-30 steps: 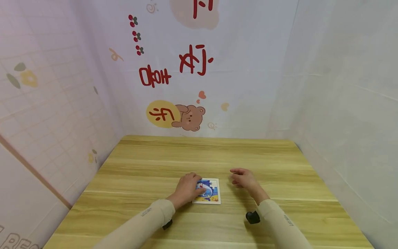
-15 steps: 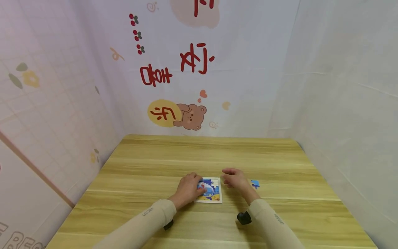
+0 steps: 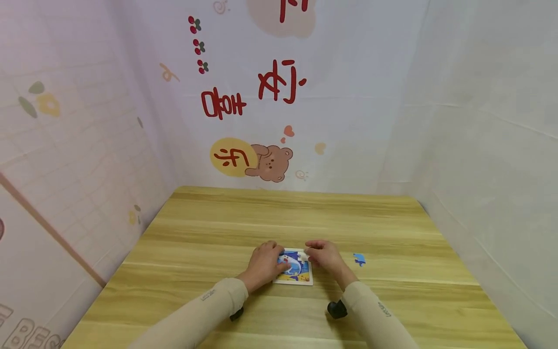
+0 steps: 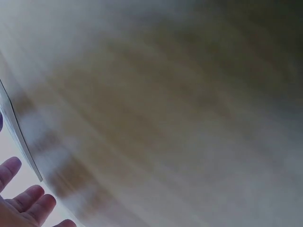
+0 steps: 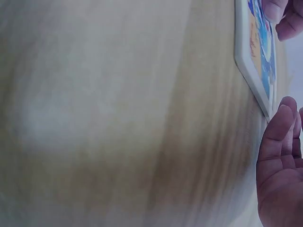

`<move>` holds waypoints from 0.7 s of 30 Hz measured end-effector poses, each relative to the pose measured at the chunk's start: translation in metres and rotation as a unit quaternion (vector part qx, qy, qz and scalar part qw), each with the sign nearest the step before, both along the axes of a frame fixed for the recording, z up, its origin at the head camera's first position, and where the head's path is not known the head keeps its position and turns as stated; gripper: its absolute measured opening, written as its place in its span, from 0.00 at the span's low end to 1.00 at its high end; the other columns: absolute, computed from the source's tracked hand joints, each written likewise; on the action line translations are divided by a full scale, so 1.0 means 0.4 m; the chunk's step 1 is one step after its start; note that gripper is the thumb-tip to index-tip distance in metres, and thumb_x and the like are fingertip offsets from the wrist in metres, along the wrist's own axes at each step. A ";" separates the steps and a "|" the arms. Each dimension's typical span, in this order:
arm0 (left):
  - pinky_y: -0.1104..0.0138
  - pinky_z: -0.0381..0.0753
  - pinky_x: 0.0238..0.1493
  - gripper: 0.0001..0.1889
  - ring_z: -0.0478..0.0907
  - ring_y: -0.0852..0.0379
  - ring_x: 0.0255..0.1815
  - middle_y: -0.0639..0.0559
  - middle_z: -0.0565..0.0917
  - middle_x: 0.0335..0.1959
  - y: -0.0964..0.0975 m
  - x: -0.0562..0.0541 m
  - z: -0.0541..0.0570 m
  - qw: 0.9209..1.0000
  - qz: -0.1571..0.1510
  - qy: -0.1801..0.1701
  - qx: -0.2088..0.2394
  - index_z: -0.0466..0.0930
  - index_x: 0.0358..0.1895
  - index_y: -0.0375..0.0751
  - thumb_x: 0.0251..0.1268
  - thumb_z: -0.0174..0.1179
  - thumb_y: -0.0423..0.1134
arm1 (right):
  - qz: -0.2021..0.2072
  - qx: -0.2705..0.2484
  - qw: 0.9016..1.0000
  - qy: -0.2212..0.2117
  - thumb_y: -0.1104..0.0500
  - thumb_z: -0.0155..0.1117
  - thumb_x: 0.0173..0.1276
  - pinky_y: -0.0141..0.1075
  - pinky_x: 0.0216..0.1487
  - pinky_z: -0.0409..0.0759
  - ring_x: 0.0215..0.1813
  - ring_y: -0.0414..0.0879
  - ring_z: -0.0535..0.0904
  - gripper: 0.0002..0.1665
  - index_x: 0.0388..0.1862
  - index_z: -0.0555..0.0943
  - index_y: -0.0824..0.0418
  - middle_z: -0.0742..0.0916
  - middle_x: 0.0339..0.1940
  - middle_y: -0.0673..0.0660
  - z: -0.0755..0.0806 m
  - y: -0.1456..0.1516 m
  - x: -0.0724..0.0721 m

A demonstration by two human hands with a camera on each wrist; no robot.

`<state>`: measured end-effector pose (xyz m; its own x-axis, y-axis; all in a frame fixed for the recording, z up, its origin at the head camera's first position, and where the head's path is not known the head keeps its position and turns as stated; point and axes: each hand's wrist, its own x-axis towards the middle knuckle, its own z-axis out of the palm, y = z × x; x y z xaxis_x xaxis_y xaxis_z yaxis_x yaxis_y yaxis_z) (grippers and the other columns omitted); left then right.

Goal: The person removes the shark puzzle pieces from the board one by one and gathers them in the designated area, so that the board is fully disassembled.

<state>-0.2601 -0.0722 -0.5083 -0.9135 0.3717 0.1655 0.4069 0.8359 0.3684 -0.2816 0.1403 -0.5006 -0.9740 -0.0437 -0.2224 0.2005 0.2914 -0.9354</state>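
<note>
A small jigsaw puzzle with a whale picture lies flat on the table in a white frame. My left hand rests on its left side, thumb across the picture and relaxed fingers along the far left. At the top right corner, my right hand has its thumb and fingertips close together beside a pale gap in the picture. I cannot tell whether a piece is between them. A loose blue puzzle piece lies right of that hand. In the right wrist view, the right hand is beside the frame's corner.
The wood-grain table ends at a white printed cloth behind, with more cloth at both sides. Dark wrist-worn devices, one by the right cuff and one by the left cuff, hang close over the table.
My right hand has moved left, from beside the puzzle to its top right corner, uncovering the loose blue piece. The left hand stays on the puzzle.
</note>
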 end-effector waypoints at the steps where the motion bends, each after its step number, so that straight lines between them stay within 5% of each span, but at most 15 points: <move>1: 0.48 0.71 0.58 0.24 0.75 0.45 0.55 0.46 0.78 0.51 0.001 0.000 0.001 1.000 0.001 -0.003 -0.002 0.81 0.54 0.40 0.64 0.66 0.54 | -0.002 0.001 1.000 0.000 0.63 0.66 0.68 0.37 0.33 0.80 0.32 0.47 0.80 0.17 0.53 0.82 0.69 0.85 0.35 0.55 -0.001 -0.002 0.001; 14: 0.47 0.73 0.53 0.23 0.75 0.44 0.55 0.46 0.79 0.51 0.009 0.002 -0.003 1.000 0.013 -0.006 -0.027 0.82 0.52 0.41 0.64 0.66 0.55 | 0.023 0.031 0.999 0.037 0.66 0.67 0.65 0.35 0.30 0.77 0.29 0.44 0.75 0.12 0.46 0.84 0.70 0.82 0.26 0.52 -0.019 -0.010 0.012; 21: 0.47 0.74 0.51 0.22 0.75 0.44 0.52 0.46 0.79 0.49 0.006 0.003 -0.006 1.000 0.006 0.009 -0.022 0.83 0.50 0.41 0.63 0.66 0.54 | 0.041 0.081 0.994 0.063 0.64 0.67 0.64 0.35 0.36 0.74 0.35 0.44 0.76 0.10 0.44 0.86 0.67 0.85 0.35 0.54 -0.021 -0.013 0.016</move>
